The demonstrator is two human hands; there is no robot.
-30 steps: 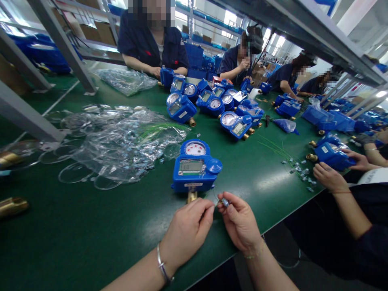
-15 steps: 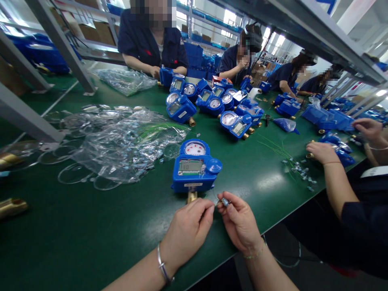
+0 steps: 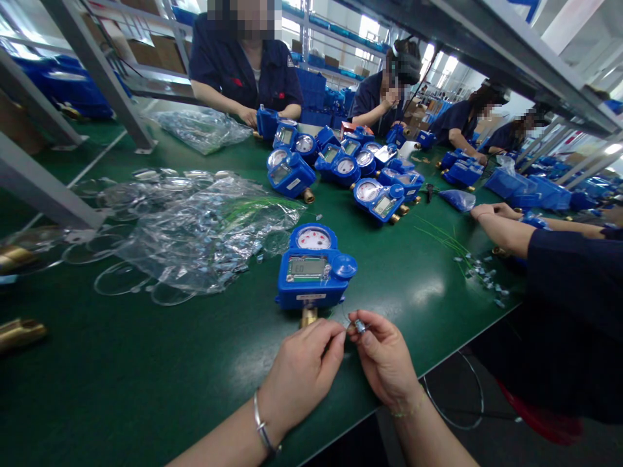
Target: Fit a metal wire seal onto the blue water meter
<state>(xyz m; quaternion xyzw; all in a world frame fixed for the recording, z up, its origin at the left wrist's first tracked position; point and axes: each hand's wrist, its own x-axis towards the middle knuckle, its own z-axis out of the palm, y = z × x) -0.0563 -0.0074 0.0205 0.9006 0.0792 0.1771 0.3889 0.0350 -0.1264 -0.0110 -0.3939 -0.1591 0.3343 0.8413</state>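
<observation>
A blue water meter (image 3: 316, 285) with a round dial, a small display and a round blue cap lies face up in front of me. Its brass pipe end (image 3: 308, 316) points toward my left hand (image 3: 306, 363), which partly covers it. That hand's thumb and forefinger are pinched on a thin wire (image 3: 343, 311) that runs up by the meter's lower right corner. Close beside it, my right hand (image 3: 387, 357) grips a small silvery wire seal (image 3: 360, 326) between thumb and fingers. The wire's far end is too fine to follow.
Left of the meter lies a clear plastic bag (image 3: 195, 240) of seals and wire loops. Several more blue meters (image 3: 345, 165) are grouped behind. Green wires with loose seals (image 3: 487, 272) lie right, near a co-worker's arm (image 3: 506, 230). A metal shelf post (image 3: 43, 181) stands left.
The co-worker on the right has reached forward across the table to the small blue bag. My hands stay in nearly the same place, with the seal turned slightly.
</observation>
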